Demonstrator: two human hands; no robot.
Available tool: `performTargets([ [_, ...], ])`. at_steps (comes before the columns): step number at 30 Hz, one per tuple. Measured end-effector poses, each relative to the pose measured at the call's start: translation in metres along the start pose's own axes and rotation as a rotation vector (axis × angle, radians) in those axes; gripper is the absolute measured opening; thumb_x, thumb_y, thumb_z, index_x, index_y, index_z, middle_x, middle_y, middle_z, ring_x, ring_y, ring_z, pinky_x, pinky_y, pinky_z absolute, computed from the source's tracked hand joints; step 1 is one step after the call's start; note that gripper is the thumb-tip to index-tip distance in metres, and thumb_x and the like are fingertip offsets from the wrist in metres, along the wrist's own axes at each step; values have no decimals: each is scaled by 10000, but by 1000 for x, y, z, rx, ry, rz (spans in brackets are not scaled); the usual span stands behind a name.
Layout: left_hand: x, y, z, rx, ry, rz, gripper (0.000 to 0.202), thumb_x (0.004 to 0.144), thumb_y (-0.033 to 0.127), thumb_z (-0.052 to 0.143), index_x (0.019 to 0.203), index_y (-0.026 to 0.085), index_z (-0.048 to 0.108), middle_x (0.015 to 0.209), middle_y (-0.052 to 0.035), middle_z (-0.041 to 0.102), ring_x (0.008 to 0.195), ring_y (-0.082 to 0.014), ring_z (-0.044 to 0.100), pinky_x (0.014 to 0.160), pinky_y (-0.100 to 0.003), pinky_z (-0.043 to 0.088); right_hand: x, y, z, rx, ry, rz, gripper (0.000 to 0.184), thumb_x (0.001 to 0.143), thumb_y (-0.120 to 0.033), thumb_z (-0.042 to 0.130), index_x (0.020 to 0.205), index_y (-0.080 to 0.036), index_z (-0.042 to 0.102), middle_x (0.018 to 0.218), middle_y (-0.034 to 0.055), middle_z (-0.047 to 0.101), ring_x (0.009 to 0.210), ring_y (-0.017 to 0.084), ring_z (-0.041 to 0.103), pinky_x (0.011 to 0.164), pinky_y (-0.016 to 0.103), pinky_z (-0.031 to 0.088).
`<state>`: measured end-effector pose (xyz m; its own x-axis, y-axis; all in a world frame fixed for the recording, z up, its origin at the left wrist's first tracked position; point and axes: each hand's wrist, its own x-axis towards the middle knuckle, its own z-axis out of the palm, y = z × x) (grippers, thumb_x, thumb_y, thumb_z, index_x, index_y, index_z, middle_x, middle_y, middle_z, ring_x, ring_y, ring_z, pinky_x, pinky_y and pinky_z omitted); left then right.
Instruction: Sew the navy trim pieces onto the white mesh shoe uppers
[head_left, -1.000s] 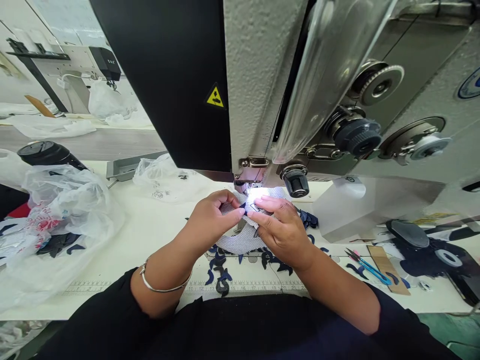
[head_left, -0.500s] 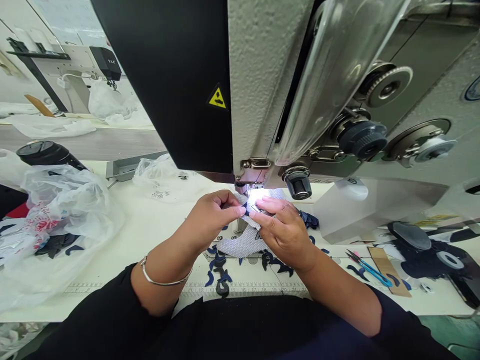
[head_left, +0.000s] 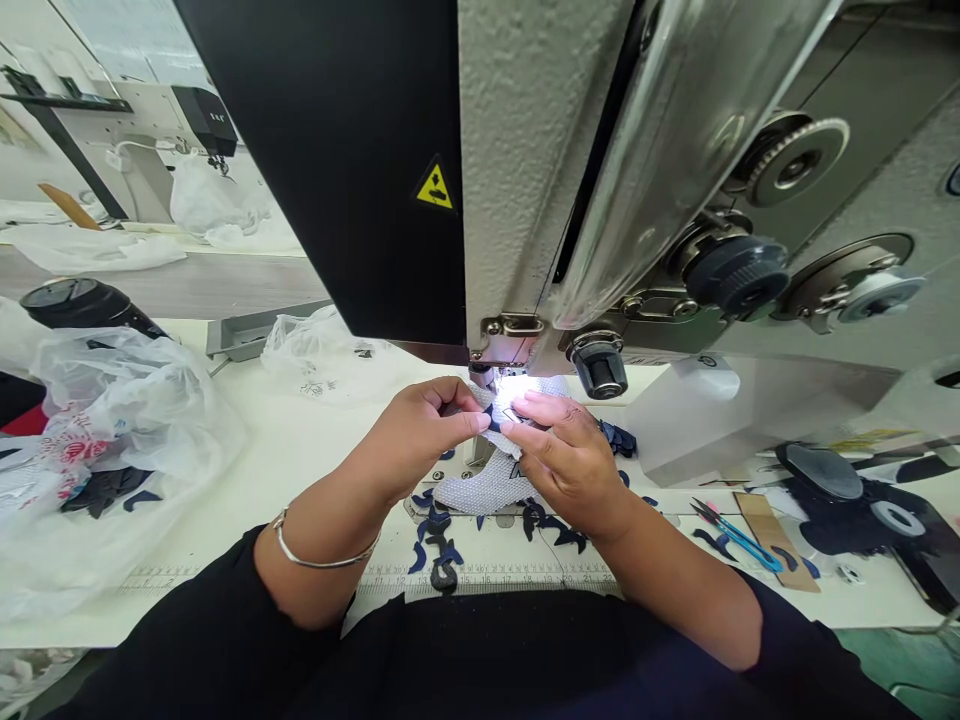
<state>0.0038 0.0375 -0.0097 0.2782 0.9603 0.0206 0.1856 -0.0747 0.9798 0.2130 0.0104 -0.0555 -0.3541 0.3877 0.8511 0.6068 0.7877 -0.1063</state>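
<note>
My left hand [head_left: 435,425] pinches a small dark blue piece [head_left: 493,420] between thumb and fingertips, right below the lit needle area of the sewing machine [head_left: 511,345]. My right hand [head_left: 566,445] presses on the grey-white textured fabric [head_left: 480,490] beside that piece, its fingertips close to the left thumb. A curved end of the fabric hangs towards me, with dark printed marks partly hidden by the right hand. Under the bright lamp, the needle tip itself cannot be made out.
Several dark curved scraps [head_left: 435,525] lie before the machine near a printed ruler [head_left: 525,582]. Blue thread snips [head_left: 739,535] rest on the right by a brown card [head_left: 776,545]. Plastic bags [head_left: 135,430] and a black cylindrical item [head_left: 86,300] occupy the left.
Both hands hold almost the same position on the fabric and dark piece. The camera view has shifted very slightly.
</note>
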Motion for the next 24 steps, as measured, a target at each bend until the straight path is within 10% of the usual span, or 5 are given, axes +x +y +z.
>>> performTargets([
  [24,2,-5,3,59,48,-6,175,779,320,700,731,205,577,612,39,488,573,-115,405,563,-258,331,-1,2,0,12,-9,6,405,869,-38,594,1202,-263,644,1212,90,673,1194,249,621,997,482,543],
])
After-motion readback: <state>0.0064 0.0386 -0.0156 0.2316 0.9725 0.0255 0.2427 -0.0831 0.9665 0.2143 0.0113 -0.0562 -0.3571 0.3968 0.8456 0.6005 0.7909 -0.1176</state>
